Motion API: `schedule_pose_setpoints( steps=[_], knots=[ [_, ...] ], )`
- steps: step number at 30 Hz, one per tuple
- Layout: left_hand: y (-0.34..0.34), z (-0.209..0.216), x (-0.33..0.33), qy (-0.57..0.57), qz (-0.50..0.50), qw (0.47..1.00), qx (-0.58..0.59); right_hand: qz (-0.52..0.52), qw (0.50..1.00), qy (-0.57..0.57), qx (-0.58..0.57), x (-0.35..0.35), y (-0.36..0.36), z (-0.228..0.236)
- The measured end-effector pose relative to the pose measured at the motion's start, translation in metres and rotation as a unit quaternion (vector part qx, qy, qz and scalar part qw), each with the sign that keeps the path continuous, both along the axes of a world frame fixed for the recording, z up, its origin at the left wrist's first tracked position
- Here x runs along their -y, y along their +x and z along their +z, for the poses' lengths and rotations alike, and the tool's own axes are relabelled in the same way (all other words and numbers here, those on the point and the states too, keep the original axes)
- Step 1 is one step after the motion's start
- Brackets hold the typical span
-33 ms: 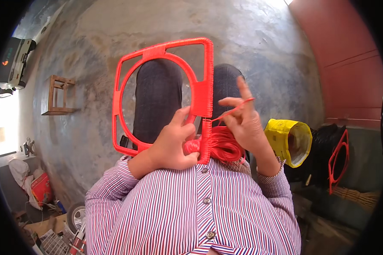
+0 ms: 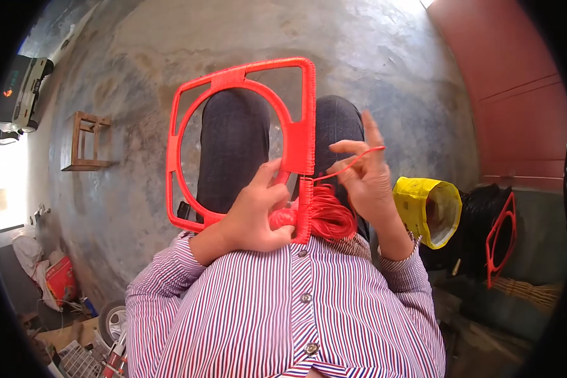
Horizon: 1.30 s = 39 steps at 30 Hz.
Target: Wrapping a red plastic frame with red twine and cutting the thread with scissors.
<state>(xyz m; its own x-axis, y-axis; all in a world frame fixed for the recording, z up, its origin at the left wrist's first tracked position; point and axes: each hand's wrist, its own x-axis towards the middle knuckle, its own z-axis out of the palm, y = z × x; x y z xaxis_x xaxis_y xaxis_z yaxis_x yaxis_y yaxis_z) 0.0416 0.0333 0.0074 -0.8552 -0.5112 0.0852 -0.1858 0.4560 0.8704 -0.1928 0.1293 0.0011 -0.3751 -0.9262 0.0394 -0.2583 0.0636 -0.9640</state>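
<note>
A red, cord-wrapped frame (image 2: 299, 148), square outside with a round ring inside, lies across my lap. My left hand (image 2: 255, 211) grips its near right part, with the thumb by the lower right corner and the fingers around the ring. Under and beside those fingers is a bundle of red cord (image 2: 331, 220), sagging out to the right of the frame. From a small gap in the wrapping on the right side runs a strand of red cord (image 2: 323, 177). My right hand (image 2: 366, 186) pinches that strand off to the right, its index finger raised.
Right of my knees stands a yellow bag (image 2: 416, 195). Past it are black material and another red frame (image 2: 501, 233) near the red wall panel (image 2: 516, 107). A small wooden stool (image 2: 79, 148) stands on the concrete floor at the left.
My right hand has moved slightly right, drawing the strand along with it. The cord bundle has shifted a little and hangs looser. My left hand and the frame stay nearly still.
</note>
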Motion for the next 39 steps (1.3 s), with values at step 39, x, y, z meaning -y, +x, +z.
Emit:
schedule_pose_setpoints(
  steps=[39],
  knots=[
    [0.003,-0.026,-0.007,0.314,0.178,0.923,-0.136,-0.084,0.844,-0.316,0.426,-0.016,-0.065,0.005]
  ],
)
